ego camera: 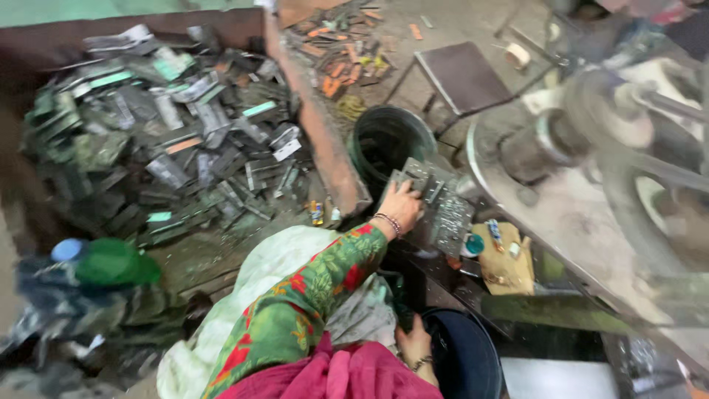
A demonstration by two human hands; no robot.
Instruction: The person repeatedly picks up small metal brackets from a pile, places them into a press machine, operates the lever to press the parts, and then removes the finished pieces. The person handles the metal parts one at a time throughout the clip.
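Beside the dark round bucket (pixel 384 144), the left hand (pixel 402 207) lies palm-down on a grey metal plate (pixel 443 210), fingers (pixel 413 193) spread flat over its near end rather than curled around it. The plate is a perforated rectangular piece; its long axis runs from upper left, at the bucket's rim, down to the lower right toward a yellowish cloth (pixel 506 266) with a small teal cap (pixel 473 244) just beside it. A beaded bracelet (pixel 388 222) circles the wrist above a green floral sleeve (pixel 310 295). The right hand (pixel 415 343) sits low in the view, touching the rim of a black tub (pixel 461 355); whether its fingers grip anything cannot be told. To the left, a heap of grey metal scrap (pixel 170 140) fills a brown bin (pixel 317 118).
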